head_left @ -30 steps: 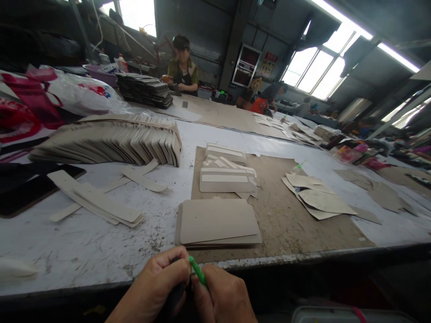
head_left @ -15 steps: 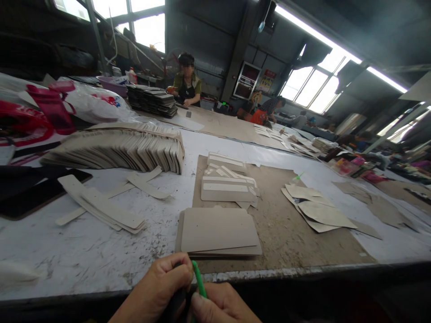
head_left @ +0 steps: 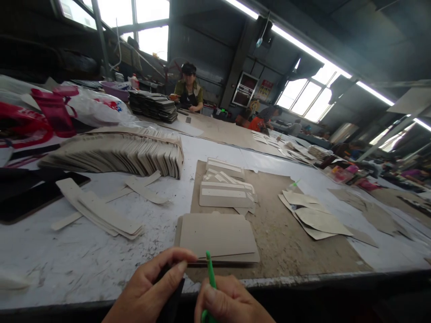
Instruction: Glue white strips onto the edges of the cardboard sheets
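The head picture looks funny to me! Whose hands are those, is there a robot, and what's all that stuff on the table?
There's no robot here. A person wears a camera on their head, looking forward and down, so you see about what they see: their own two hands.

The right hand has its grip on a thin green tool, pointing up. The left hand curls around a dark thing, too shadowy to name.

On the white table lies a brown sheet with a stack of flat grey pieces on it. To the left are loose pale strips and a long row of packed pieces.
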A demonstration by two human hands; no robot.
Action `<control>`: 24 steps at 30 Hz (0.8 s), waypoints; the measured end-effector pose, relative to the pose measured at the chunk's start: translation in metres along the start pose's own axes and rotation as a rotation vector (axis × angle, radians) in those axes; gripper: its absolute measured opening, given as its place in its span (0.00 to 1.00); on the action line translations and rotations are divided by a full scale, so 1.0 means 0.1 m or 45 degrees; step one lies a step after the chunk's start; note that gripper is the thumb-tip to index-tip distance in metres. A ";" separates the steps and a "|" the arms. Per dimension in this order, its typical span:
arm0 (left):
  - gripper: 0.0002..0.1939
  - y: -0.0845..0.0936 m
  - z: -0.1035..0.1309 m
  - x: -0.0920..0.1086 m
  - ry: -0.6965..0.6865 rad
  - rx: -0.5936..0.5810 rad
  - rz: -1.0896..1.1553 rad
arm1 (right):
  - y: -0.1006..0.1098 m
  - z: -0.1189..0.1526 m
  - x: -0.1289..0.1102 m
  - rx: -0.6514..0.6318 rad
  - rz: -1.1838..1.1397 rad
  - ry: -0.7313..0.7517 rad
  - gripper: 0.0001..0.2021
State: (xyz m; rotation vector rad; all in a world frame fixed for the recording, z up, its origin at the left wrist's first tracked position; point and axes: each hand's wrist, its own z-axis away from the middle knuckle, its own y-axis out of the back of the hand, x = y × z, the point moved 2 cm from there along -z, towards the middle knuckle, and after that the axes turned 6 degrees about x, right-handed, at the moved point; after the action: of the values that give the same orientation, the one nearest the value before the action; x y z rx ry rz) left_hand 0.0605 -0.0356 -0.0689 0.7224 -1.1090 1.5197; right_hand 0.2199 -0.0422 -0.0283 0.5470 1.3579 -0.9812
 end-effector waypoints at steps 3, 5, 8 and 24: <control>0.27 0.00 -0.08 0.02 -0.027 0.096 -0.021 | -0.04 -0.01 0.07 -0.003 0.061 -0.039 0.29; 0.26 -0.02 -0.09 0.03 0.020 0.187 0.003 | -0.08 -0.02 0.14 -0.023 0.037 -0.102 0.29; 0.23 -0.09 0.01 0.08 0.111 0.288 0.057 | -0.11 -0.04 0.27 -0.042 -0.008 -0.187 0.28; 0.17 0.63 -0.40 0.13 -0.781 0.759 -0.963 | 0.17 -0.25 0.38 0.376 0.322 -0.224 0.34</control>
State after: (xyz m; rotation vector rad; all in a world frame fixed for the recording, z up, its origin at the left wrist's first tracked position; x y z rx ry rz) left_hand 0.0007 0.0064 -0.0901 1.8669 -0.6368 0.9579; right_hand 0.2173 -0.0227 -0.0732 0.8140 0.9661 -1.0009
